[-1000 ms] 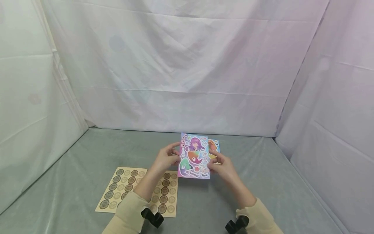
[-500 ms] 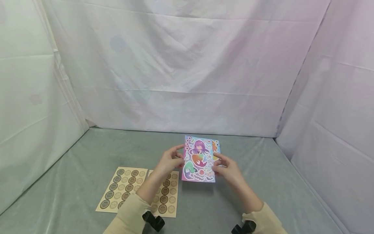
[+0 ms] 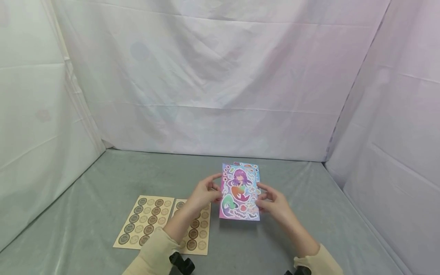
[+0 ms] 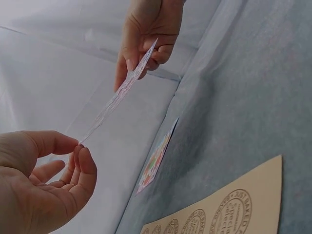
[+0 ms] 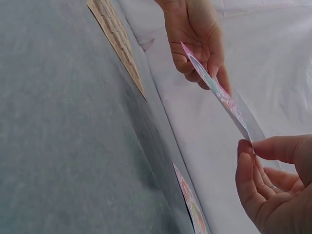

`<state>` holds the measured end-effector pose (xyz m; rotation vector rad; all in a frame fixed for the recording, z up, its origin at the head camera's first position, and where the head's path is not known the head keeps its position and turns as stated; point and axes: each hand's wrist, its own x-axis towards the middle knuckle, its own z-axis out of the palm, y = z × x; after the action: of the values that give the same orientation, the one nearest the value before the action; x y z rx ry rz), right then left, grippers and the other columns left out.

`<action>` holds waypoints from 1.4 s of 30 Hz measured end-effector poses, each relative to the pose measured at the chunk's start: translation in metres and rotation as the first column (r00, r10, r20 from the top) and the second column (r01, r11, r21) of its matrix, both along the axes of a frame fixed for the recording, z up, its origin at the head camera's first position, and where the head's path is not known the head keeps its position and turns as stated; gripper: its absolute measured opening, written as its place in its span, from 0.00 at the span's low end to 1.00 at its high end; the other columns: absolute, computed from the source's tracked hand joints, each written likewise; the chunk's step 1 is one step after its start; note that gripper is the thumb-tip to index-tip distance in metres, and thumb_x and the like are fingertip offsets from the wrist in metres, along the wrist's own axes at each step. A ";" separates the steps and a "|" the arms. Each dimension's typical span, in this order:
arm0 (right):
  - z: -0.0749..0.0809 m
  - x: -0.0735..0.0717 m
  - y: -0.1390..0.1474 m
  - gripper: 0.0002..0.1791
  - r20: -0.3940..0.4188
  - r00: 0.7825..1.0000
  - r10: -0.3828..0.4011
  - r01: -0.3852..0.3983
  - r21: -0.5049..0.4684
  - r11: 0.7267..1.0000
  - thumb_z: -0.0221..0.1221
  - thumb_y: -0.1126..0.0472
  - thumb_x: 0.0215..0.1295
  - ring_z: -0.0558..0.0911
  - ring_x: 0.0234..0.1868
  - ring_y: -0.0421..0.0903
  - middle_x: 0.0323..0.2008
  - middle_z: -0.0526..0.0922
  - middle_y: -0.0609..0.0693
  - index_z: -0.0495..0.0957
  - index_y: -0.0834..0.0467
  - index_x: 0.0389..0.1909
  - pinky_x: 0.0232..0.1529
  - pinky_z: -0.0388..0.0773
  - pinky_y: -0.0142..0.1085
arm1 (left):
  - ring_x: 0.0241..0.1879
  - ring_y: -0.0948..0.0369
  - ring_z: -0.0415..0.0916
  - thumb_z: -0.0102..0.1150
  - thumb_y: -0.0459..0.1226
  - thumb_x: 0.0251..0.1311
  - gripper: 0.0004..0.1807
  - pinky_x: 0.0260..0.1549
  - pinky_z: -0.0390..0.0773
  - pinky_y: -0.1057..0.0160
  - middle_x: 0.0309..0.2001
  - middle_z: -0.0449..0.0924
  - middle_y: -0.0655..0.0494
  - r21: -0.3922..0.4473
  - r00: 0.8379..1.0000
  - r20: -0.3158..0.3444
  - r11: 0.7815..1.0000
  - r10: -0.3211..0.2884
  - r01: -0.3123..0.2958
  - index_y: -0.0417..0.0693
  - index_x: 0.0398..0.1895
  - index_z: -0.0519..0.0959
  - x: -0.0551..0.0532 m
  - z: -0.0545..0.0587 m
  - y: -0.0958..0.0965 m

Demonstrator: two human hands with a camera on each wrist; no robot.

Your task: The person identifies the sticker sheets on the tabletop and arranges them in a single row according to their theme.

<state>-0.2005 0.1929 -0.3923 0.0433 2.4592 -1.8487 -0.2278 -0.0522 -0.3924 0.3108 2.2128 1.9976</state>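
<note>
A mermaid sticker sheet (image 3: 239,193), pink and blue with a purple-haired figure, is held above the table between both hands. My left hand (image 3: 206,194) pinches its left edge between thumb and fingers. On the opposite edge, my right hand (image 3: 275,201) pinches it the same way. The wrist views show the sheet edge-on, raised off the cloth. Behind it a second colourful sticker sheet (image 4: 158,158) lies on the table, mostly covered by the held one in the head view.
Two tan sheets of round label stickers lie at the left: one tan sheet (image 3: 148,219) farther out, the other tan sheet (image 3: 203,235) partly under my left forearm in view. A grey cloth (image 3: 309,214) covers the table. White curtains (image 3: 220,76) enclose the back and sides.
Both hands have moved the mermaid sticker sheet right and slightly nearer to me. It now overlaps more of the sheet behind. The tan sheets stay put.
</note>
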 end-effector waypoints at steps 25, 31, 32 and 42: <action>-0.011 0.011 0.025 0.40 0.036 0.995 0.093 -0.095 0.056 0.994 0.64 0.71 0.55 0.80 0.27 0.53 0.26 0.78 0.56 0.60 0.58 0.70 0.29 0.81 0.42 | 0.24 0.58 0.77 0.61 0.20 0.48 0.42 0.26 0.82 0.59 0.29 0.76 0.47 -0.011 0.998 0.025 0.998 -0.065 0.065 0.40 0.70 0.62 0.012 -0.014 0.018; -0.013 0.015 0.033 0.41 0.026 0.989 0.148 -0.149 0.082 0.985 0.65 0.67 0.56 0.79 0.26 0.53 0.25 0.78 0.56 0.58 0.60 0.71 0.28 0.80 0.41 | 0.22 0.59 0.77 0.61 0.20 0.48 0.41 0.25 0.82 0.55 0.28 0.76 0.48 -0.014 0.996 0.028 0.997 -0.082 0.082 0.40 0.69 0.62 0.017 -0.015 0.020; -0.013 0.016 0.034 0.41 0.022 0.987 0.161 -0.162 0.088 0.983 0.65 0.66 0.57 0.79 0.26 0.53 0.25 0.78 0.55 0.57 0.60 0.71 0.28 0.80 0.41 | 0.21 0.58 0.77 0.60 0.19 0.48 0.41 0.25 0.82 0.55 0.28 0.76 0.48 -0.012 0.996 0.029 0.997 -0.082 0.082 0.39 0.69 0.62 0.018 -0.016 0.021; -0.017 0.020 0.045 0.43 0.056 0.972 0.228 -0.230 0.035 0.973 0.63 0.69 0.56 0.79 0.25 0.51 0.25 0.79 0.55 0.53 0.67 0.71 0.27 0.80 0.41 | 0.20 0.57 0.77 0.61 0.19 0.47 0.41 0.21 0.82 0.59 0.27 0.76 0.46 -0.035 0.994 0.058 0.995 -0.088 0.090 0.38 0.69 0.62 0.022 -0.022 0.029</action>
<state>-0.1805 0.2374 -0.4090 -0.1808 2.3539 -1.6809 -0.2058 -0.0235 -0.4142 0.3374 2.1600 1.8930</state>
